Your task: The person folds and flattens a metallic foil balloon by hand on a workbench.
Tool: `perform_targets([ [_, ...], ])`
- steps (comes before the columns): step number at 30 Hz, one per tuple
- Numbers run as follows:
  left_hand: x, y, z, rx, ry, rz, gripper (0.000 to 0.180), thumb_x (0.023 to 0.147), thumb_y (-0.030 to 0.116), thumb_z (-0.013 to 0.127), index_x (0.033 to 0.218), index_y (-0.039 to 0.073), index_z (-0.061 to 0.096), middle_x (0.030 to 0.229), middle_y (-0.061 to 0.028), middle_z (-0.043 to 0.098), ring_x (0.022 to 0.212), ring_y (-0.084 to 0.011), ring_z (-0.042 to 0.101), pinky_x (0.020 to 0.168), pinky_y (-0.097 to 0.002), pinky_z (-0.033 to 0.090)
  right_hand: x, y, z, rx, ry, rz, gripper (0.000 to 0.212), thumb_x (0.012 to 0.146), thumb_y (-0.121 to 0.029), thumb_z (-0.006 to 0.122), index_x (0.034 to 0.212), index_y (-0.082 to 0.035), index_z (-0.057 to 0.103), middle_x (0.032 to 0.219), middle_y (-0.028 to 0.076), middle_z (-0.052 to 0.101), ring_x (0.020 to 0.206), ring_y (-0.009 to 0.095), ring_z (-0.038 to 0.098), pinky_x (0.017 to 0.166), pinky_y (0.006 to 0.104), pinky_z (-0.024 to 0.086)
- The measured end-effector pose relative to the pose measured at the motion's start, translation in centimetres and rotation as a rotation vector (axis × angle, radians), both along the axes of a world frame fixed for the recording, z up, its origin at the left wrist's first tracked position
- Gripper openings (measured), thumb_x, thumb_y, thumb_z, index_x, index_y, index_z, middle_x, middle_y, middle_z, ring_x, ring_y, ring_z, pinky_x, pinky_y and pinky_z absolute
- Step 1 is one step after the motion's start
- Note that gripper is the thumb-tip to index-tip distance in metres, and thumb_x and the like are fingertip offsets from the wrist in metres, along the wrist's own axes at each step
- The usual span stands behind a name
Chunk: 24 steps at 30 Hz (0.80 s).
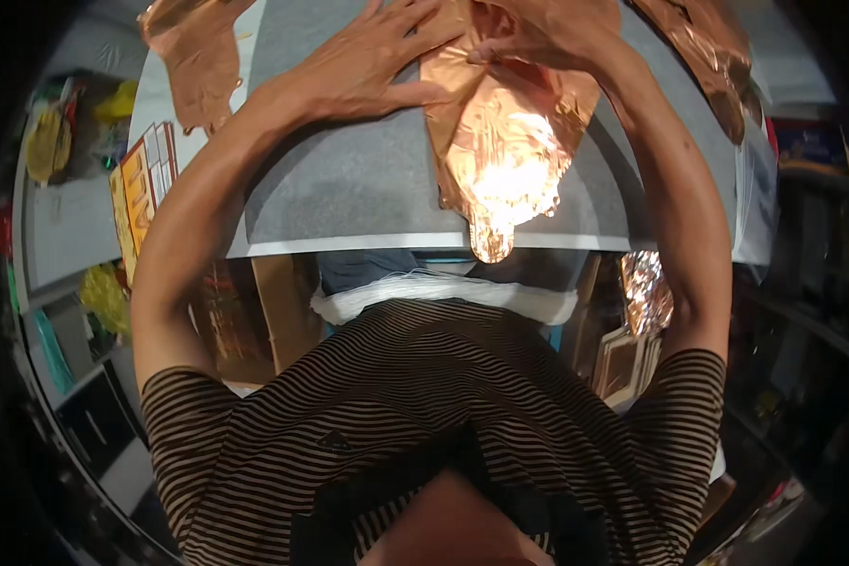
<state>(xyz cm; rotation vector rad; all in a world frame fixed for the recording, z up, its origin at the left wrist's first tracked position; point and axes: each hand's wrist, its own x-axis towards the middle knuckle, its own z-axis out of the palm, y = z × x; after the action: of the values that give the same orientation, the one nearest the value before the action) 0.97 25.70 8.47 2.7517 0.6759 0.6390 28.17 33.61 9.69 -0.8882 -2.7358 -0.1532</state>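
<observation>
A creased sheet of shiny copper foil [509,132] lies on the grey board before me, its rounded near tip hanging just past the front edge. My left hand [377,57] rests on the board with fingers spread, their tips on the foil's left side. At the foil's upper part is my right hand [547,33], its thumb closed on the foil where folds run together. Some fingers of both hands are cut off by the top of the picture.
More copper foil [198,71] lies at the far left, and another long piece [703,61] at the far right. The grey board [340,189] has a white front edge. Beside my left forearm is an orange box [141,189]. Crumpled foil [646,292] sits below the table at right.
</observation>
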Motion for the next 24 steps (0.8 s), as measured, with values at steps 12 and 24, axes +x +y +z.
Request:
perform_targets([
  [12,-2.5,-7.3,1.5,0.037,0.528,-0.013,0.058,0.101,0.056,0.048,0.157,0.044,0.046,0.173,-0.0017,0.030,0.160,-0.0310,0.025,0.133,-0.0591,0.014,-1.1,-1.6,1.5,-0.142,-0.081,-0.152,0.056,0.075,-0.053,0.086,0.109,-0.008,0.078,0.109,0.016,0.076,0.105,0.034,0.070,0.089,0.0457,0.054],
  [24,-2.3,-7.2,2.4,-0.126,0.294,0.046,0.059,0.099,0.042,0.064,0.155,0.030,0.052,0.166,-0.0122,0.041,0.156,-0.0352,0.034,0.131,-0.0548,0.026,-0.1,1.1,-0.9,-0.143,-0.003,-0.134,0.047,0.079,-0.036,0.085,0.119,-0.012,0.075,0.116,0.013,0.075,0.107,0.032,0.070,0.090,0.0446,0.055],
])
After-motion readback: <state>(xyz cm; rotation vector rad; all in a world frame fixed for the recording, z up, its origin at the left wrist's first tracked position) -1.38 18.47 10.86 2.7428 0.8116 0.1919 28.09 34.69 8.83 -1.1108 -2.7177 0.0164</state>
